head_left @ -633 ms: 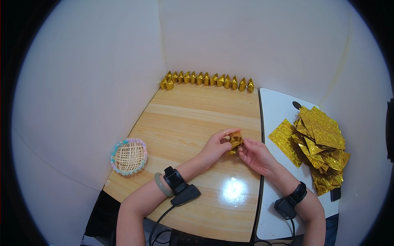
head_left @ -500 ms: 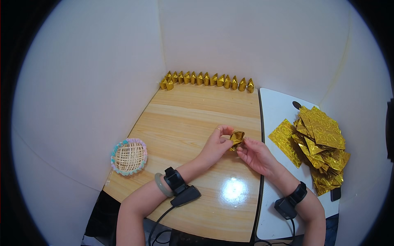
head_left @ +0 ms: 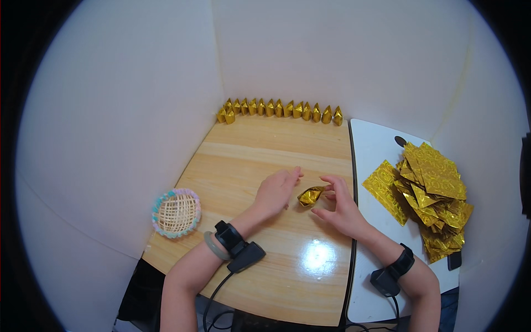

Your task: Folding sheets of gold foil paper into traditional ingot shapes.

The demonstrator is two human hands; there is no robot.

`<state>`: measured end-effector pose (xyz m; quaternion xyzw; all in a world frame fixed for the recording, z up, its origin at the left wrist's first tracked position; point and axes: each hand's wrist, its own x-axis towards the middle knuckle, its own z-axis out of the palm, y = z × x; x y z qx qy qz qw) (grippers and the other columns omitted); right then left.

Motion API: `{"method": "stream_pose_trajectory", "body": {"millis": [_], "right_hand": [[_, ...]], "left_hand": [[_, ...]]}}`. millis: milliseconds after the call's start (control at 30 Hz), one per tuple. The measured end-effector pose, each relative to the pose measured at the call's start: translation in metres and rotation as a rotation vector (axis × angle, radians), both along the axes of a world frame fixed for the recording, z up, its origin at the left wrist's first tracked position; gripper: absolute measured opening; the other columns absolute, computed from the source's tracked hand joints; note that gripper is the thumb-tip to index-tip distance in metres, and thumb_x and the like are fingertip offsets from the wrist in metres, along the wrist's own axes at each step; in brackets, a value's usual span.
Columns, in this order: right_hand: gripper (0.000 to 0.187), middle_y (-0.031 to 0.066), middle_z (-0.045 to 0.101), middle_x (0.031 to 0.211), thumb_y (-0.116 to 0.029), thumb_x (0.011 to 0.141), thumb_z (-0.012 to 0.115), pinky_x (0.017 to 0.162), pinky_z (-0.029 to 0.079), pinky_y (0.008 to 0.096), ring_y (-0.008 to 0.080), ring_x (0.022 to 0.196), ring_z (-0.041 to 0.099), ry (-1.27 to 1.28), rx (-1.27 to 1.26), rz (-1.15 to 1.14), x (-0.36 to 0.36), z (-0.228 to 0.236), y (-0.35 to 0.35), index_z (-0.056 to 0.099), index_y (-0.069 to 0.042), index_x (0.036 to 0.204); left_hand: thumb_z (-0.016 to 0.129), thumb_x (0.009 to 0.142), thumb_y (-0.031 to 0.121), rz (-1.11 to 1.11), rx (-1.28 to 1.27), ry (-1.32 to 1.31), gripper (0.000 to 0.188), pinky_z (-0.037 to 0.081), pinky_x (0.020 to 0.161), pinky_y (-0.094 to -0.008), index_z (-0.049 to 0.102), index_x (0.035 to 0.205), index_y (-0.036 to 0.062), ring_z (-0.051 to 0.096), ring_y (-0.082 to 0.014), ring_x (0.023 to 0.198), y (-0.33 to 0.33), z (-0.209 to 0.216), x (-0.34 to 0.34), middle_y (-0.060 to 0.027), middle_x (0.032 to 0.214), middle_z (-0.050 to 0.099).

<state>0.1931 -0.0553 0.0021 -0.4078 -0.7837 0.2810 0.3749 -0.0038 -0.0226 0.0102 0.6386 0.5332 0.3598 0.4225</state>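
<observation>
A folded gold paper ingot (head_left: 311,196), boat-shaped with pointed ends, rests on the wooden table between my hands. My right hand (head_left: 342,211) is open beside its right end, thumb and fingers spread apart; whether a fingertip touches the paper I cannot tell. To the left of the ingot is my left hand (head_left: 275,192), apart from it, with its fingers stretched out away from me and nothing visible in them. Along the table's far edge stands a row of several finished gold paper ingots (head_left: 270,108), with a few more in front at its left end.
On the white side table (head_left: 368,265) to the right lies a loose heap of gold patterned paper sheets (head_left: 437,182). A small woven basket (head_left: 177,214) with a pastel rim sits at the table's left edge. Pale partitions (head_left: 354,55) enclose the far side and both flanks.
Both hands have let go of the gold paper ingot, which now lies on the table with its shape filled out. My left hand has drawn back to the left; my right fingers have spread.
</observation>
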Motion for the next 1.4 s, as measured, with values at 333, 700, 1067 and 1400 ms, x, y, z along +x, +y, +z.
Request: {"method": "stream_pose_trajectory", "body": {"millis": [333, 700, 1067, 1400], "right_hand": [[0.063, 0.0142, 0.048, 0.115, -0.008, 0.074, 0.067, 0.083, 0.046, 0.0322, 0.0242, 0.097, 0.055, -0.121, 0.012, 0.095, 0.000, 0.003, 0.006, 0.037, -0.005, 0.130], [0.050, 0.0125, 0.063, 0.088, -0.008, 0.076, 0.067, 0.070, 0.049, 0.0297, 0.0210, 0.075, 0.062, -0.037, -0.132, -0.007, -0.001, 0.005, 0.003, 0.048, -0.001, 0.121], [0.040, 0.0107, 0.063, 0.079, -0.012, 0.076, 0.069, 0.064, 0.049, 0.0279, 0.0181, 0.069, 0.062, -0.074, -0.146, -0.032, -0.001, 0.011, 0.002, 0.053, 0.000, 0.111], [0.037, 0.0096, 0.062, 0.076, -0.014, 0.075, 0.071, 0.063, 0.049, 0.0271, 0.0166, 0.068, 0.061, -0.076, -0.145, -0.036, -0.001, 0.008, 0.003, 0.054, -0.001, 0.106]], "left_hand": [[0.070, 0.073, 0.013, -0.466, 0.079, 0.032, 0.043, 0.041, 0.059, -0.0223, 0.054, 0.112, 0.0054, 0.050, -0.0073, 0.064, 0.009, 0.000, -0.020, -0.0015, 0.075, 0.055], [0.069, 0.075, 0.014, -0.396, 0.281, 0.104, 0.032, 0.048, 0.064, -0.0279, 0.060, 0.103, 0.0013, 0.061, -0.0178, 0.069, 0.002, 0.001, -0.011, -0.0113, 0.076, 0.064], [0.073, 0.071, 0.010, -0.443, 0.228, 0.031, 0.032, 0.048, 0.065, -0.0262, 0.058, 0.099, 0.0049, 0.060, -0.0136, 0.072, 0.001, 0.005, -0.011, -0.0060, 0.088, 0.062], [0.070, 0.071, 0.004, -0.508, 0.306, 0.033, 0.032, 0.048, 0.065, -0.0255, 0.054, 0.098, 0.0034, 0.059, -0.0141, 0.074, 0.009, -0.007, -0.014, -0.0059, 0.085, 0.058]]}}
